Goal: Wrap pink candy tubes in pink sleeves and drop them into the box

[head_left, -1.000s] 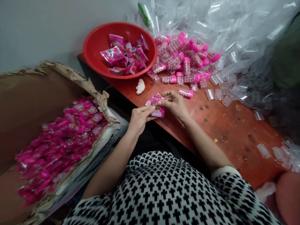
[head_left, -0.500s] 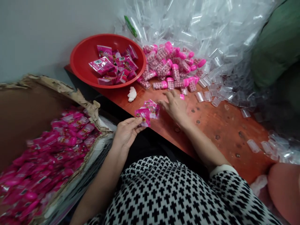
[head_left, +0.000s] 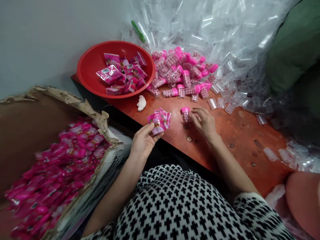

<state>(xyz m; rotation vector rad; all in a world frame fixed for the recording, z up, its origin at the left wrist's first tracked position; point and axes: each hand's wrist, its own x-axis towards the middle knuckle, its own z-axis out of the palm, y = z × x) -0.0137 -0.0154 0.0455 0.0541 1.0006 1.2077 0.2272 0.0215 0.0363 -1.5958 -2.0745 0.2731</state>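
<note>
My left hand (head_left: 143,141) pinches a pink printed packet (head_left: 155,122) at the near edge of the red-brown table (head_left: 240,140). More pink packets (head_left: 165,116) lie on the table just behind it. My right hand (head_left: 203,121) grips a small clear vial with a pink cap (head_left: 185,114), filled with pink balls, standing on the table to the right of the packets.
A red bowl (head_left: 92,65) with pink packets sits at the table's far left. A heap of filled pink-capped vials (head_left: 181,71) lies behind my hands, with empty clear vials (head_left: 240,96) and plastic bags beyond. A torn cardboard box (head_left: 37,110) of pink packs stands at my left. A white wad (head_left: 141,102) lies near the bowl.
My hands have parted: the left keeps one packet, the right went to the vial heap and came back with a pink-capped vial, now beside the packets.
</note>
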